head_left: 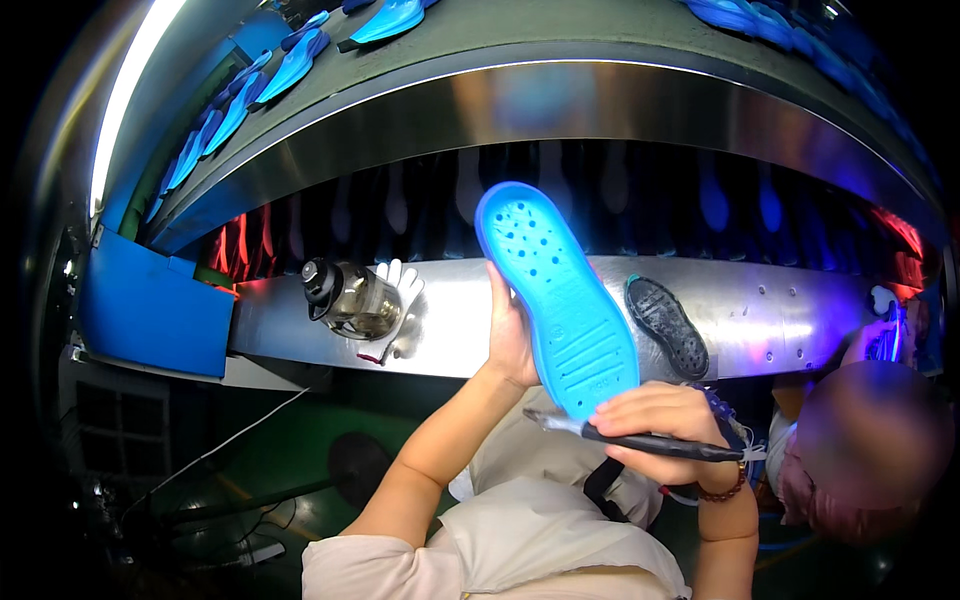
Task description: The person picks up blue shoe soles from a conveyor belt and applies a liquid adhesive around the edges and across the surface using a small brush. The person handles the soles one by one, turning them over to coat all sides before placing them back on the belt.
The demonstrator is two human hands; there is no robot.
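Left hand [510, 335] first: one digit runs up the left edge of the blue sole [560, 290] and the hand is wrapped around that side, so it's gripping the thing. The other fingers are mostly hidden behind it, so I can't tell how they're spread.

Right hand [665, 425] is down at the sole's lower end, fingers bent close together around a slim tool with a black handle [670, 445]. The tool's pale tip pokes out to the left, just by the sole's bottom end. Couldn't tell you if it's a pen or a brush. The fingertips sit right at the lower edge of the sole; looks like contact, but it's hard to be sure. There's a beaded bracelet [722, 493] on that wrist.

The sole itself is held up in front of the body, dotted end up and leaning left, ribbed end down between the hands.

Further out, there's a shiny metal ledge [800, 310] behind it. A dark sole [668, 325] lies on that to the right, and over on the left there's a see-through bottle with a black lid [362, 305] next to a white glove [408, 288]. Blue pieces [295, 65] sit along the green surface [560, 30] up top.
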